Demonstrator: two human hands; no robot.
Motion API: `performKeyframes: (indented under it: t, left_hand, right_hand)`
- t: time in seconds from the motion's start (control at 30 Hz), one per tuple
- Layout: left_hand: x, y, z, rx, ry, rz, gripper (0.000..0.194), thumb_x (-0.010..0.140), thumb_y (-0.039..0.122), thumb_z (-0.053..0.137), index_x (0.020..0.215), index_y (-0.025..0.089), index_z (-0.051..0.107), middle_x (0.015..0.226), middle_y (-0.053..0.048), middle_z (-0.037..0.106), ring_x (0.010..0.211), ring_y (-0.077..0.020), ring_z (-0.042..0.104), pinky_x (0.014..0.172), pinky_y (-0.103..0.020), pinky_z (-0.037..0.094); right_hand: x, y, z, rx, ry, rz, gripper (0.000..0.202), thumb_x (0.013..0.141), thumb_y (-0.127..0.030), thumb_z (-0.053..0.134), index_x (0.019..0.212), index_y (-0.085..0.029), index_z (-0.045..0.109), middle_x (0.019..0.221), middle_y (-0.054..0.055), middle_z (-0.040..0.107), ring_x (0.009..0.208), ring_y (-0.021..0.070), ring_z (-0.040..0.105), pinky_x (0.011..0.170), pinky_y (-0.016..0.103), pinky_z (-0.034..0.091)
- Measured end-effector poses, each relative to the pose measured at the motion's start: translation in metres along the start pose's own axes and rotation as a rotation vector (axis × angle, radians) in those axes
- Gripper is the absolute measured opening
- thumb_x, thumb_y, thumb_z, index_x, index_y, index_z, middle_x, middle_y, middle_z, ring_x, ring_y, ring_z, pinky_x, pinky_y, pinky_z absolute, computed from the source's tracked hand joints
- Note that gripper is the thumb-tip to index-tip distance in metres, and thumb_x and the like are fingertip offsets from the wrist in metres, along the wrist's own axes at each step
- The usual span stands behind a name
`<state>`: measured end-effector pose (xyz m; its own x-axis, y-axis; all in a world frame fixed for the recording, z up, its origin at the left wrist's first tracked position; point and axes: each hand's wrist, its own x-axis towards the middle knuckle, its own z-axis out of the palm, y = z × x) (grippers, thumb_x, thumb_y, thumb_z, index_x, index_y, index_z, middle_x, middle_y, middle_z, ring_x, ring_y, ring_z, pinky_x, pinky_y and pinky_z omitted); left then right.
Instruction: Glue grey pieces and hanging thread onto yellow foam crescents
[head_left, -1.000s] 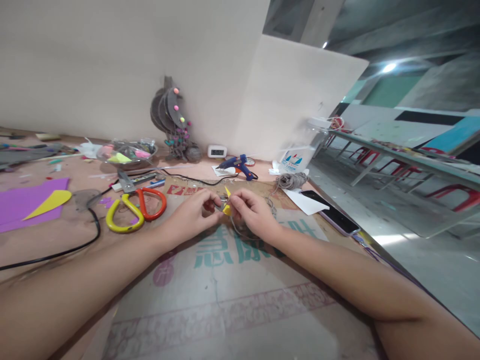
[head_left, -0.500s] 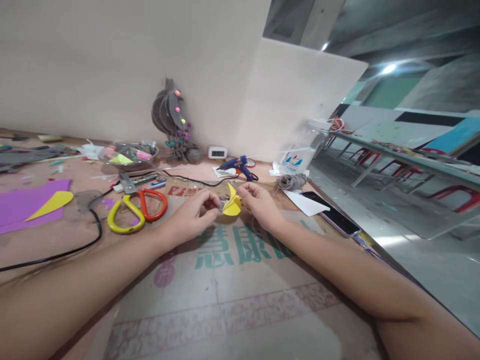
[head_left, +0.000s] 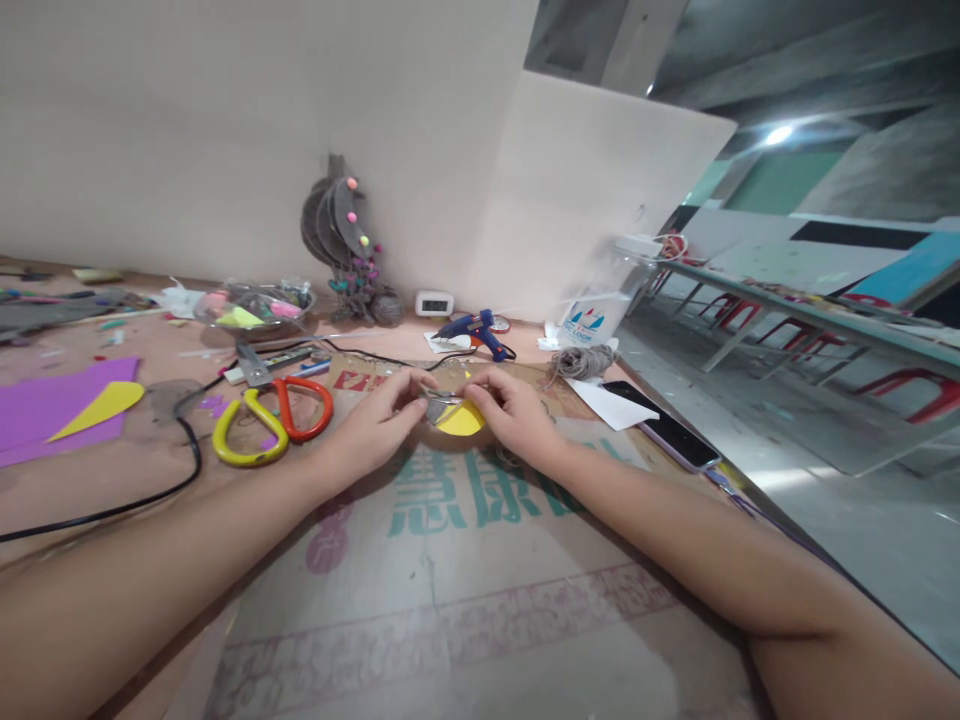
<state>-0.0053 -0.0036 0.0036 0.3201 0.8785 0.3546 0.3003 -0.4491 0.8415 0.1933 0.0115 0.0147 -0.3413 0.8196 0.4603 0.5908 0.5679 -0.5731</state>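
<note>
Between my hands, just above the printed cardboard, is a small yellow-and-grey craft piece (head_left: 460,420) with a rounded lower edge. My left hand (head_left: 394,412) pinches its grey end between thumb and fingertips. On the other side, my right hand (head_left: 510,408) has thumb and forefinger closed on the yellow part, hiding its upper right. A thin grey strand shows below the right hand. Left of my left hand lie scissors (head_left: 251,430) with one yellow and one orange handle. Beyond the hands, a blue glue gun (head_left: 474,332) rests on the table.
The cardboard sheet (head_left: 450,600) covers the front. Purple sheets (head_left: 60,410) with a yellow teardrop (head_left: 101,408) lie left, near a black cable (head_left: 196,455). A grey yarn coil (head_left: 583,362), white paper (head_left: 611,405) and phone (head_left: 664,428) are right. A clock (head_left: 435,303) stands behind.
The yellow part, standing up with a pointed tip before, now lies flatter between my hands. My right thumb and fingers have moved left over it, nearer my left hand.
</note>
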Motion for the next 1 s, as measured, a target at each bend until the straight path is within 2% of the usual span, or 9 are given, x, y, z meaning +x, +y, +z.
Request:
performKeyframes:
  t: [0.07, 0.2, 0.43, 0.6, 0.77, 1.0]
  left_hand:
    - [0.002, -0.003, 0.000, -0.014, 0.038, -0.018, 0.023, 0.082, 0.023, 0.043, 0.102, 0.020, 0.053, 0.086, -0.001, 0.059, 0.079, -0.0141, 0.054, 0.070, -0.025, 0.042]
    - [0.004, -0.002, -0.002, 0.030, 0.047, -0.063, 0.018, 0.079, 0.021, 0.043, 0.083, 0.019, 0.061, 0.086, -0.001, 0.064, 0.083, -0.0154, 0.056, 0.076, -0.026, 0.042]
    - [0.007, 0.002, 0.000, -0.091, 0.066, -0.119, 0.019, 0.075, 0.033, 0.056, 0.084, 0.016, 0.062, 0.085, -0.004, 0.065, 0.081, -0.0164, 0.059, 0.075, -0.029, 0.046]
    - [0.009, -0.006, 0.000, -0.172, 0.125, -0.192, 0.040, 0.071, 0.032, 0.062, 0.106, 0.015, 0.059, 0.091, -0.006, 0.065, 0.081, -0.0166, 0.060, 0.074, -0.031, 0.047]
    - [0.009, -0.005, -0.001, -0.128, 0.084, -0.203, 0.024, 0.076, 0.032, 0.056, 0.092, 0.017, 0.066, 0.090, -0.004, 0.068, 0.078, -0.0172, 0.060, 0.072, -0.028, 0.046]
    - [0.010, -0.012, -0.004, -0.106, 0.098, -0.182, 0.033, 0.079, 0.038, 0.052, 0.100, 0.016, 0.066, 0.097, -0.006, 0.068, 0.086, -0.0188, 0.058, 0.074, -0.028, 0.043]
  right_hand:
    - [-0.001, -0.003, 0.000, -0.053, 0.009, -0.007, 0.019, 0.087, -0.030, 0.044, 0.081, -0.017, 0.056, 0.068, 0.000, 0.057, 0.062, 0.0116, 0.050, 0.056, 0.022, 0.035]
    - [-0.002, -0.005, 0.000, -0.049, 0.014, -0.023, 0.018, 0.086, -0.030, 0.044, 0.080, -0.017, 0.055, 0.066, -0.001, 0.054, 0.059, 0.0108, 0.047, 0.055, 0.021, 0.034]
    - [-0.002, -0.003, 0.002, 0.053, 0.037, 0.010, 0.017, 0.085, -0.032, 0.047, 0.079, -0.019, 0.055, 0.066, -0.001, 0.054, 0.057, 0.0115, 0.045, 0.054, 0.023, 0.033]
    - [0.000, 0.001, 0.003, 0.105, 0.056, 0.003, 0.017, 0.085, -0.033, 0.047, 0.079, -0.020, 0.055, 0.071, 0.000, 0.054, 0.063, 0.0132, 0.047, 0.058, 0.024, 0.034]
    - [0.003, 0.003, 0.001, 0.105, 0.098, -0.077, 0.015, 0.086, -0.030, 0.047, 0.078, -0.019, 0.052, 0.081, 0.003, 0.053, 0.076, 0.0146, 0.049, 0.066, 0.026, 0.037]
    - [0.004, 0.003, -0.001, 0.130, 0.149, -0.075, 0.013, 0.085, -0.027, 0.048, 0.077, -0.019, 0.052, 0.083, 0.003, 0.051, 0.080, 0.0151, 0.049, 0.067, 0.026, 0.038]
